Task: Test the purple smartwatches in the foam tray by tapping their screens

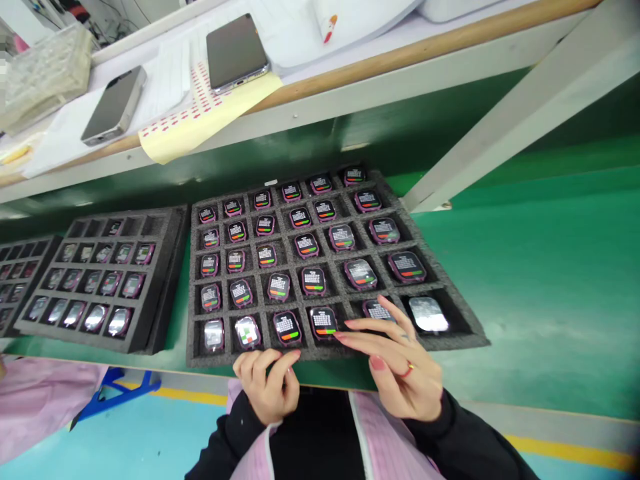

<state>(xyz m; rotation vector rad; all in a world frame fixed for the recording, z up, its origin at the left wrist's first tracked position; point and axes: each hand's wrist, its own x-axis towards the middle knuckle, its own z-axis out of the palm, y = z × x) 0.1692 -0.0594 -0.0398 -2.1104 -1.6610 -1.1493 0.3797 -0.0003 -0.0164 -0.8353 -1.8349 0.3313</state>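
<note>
A grey foam tray (345, 260) in front of me holds rows of smartwatches with purple cases, one to a compartment. Most screens are lit with white text above an orange and green bar. My right hand (407, 370) is open over the front row, fingers stretched out. One fingertip is at the lower right of a lit smartwatch (323, 321); the hand partly covers another smartwatch (376, 309). At the tray's front edge, my left hand (270, 383) is loosely curled, nothing visible in it. Nearby, a smartwatch (247, 331) shows a white screen with coloured blocks.
Stacked foam trays (150, 293) with more watches stand to the left, another tray (47, 257) beyond. On a raised shelf lie a dark phone (237, 52), a second handset (115, 105), yellow paper (210, 123) and a clear plastic tray (47, 77). A slanted white post (505, 107) rises at right.
</note>
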